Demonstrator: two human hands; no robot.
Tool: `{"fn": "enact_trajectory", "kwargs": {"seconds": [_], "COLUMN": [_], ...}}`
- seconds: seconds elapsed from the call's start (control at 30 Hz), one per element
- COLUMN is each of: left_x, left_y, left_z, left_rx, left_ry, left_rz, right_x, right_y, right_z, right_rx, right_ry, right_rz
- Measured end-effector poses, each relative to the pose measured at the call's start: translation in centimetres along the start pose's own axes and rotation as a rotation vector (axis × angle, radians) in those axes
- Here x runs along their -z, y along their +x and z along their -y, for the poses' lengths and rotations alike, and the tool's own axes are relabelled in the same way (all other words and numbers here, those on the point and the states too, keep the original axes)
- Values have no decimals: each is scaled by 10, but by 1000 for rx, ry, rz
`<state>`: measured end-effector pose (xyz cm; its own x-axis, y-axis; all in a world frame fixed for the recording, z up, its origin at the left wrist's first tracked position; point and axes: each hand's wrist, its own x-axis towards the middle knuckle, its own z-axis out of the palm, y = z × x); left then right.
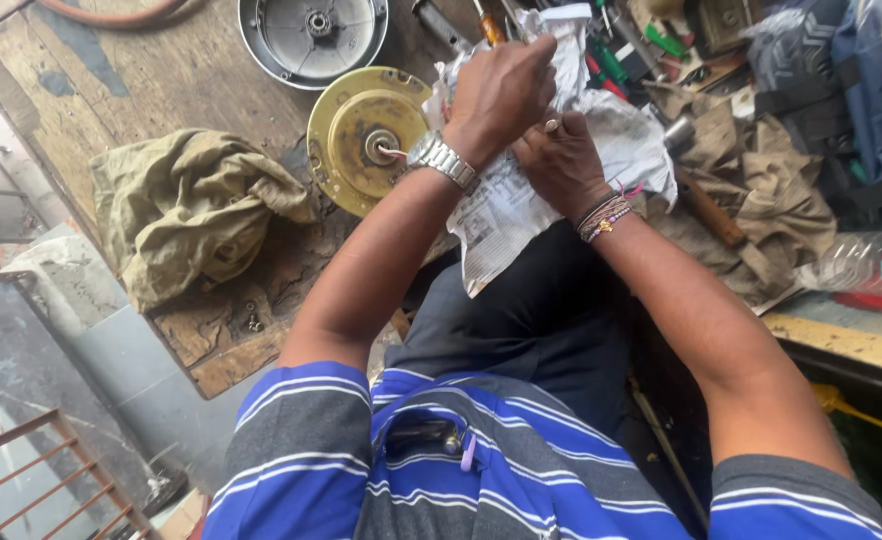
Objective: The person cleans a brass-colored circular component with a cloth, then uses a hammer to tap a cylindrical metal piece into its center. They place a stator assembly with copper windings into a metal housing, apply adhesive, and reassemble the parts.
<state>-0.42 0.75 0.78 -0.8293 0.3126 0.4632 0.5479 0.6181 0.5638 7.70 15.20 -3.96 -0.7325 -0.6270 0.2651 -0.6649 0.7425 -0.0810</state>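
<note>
My left hand [501, 95] and right hand [561, 160] both grip tight on the paper [521, 200] on the counter [161, 70], beside the yellow disc [346, 135]. I should press slowly so it won't tear.

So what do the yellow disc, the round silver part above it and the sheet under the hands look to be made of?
Yellow disc: metal by the look, its yellow coating worn and stained, with a bare hub at the centre. Round silver part: probably bare metal, dull grey sheen, raised rim. Sheet: printed newspaper, thin and heavily crumpled, pressed by the left hand and right hand.
</note>
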Motion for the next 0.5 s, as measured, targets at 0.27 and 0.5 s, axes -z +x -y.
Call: {"fn": "enact_trajectory", "kwargs": {"seconds": [0.27, 0.5], "left_x": [2, 9], "left_y": [5, 4], "left_z": [4, 7], "left_rx": [82, 104], "left_ry": [-11, -16], "left_rz": [50, 51], "right_x": [-40, -21], "right_y": [-6, 3], "right_z": [-8, 6], "right_rx": [9, -99], "right_ry": [49, 244], "right_rz": [-48, -62]}}
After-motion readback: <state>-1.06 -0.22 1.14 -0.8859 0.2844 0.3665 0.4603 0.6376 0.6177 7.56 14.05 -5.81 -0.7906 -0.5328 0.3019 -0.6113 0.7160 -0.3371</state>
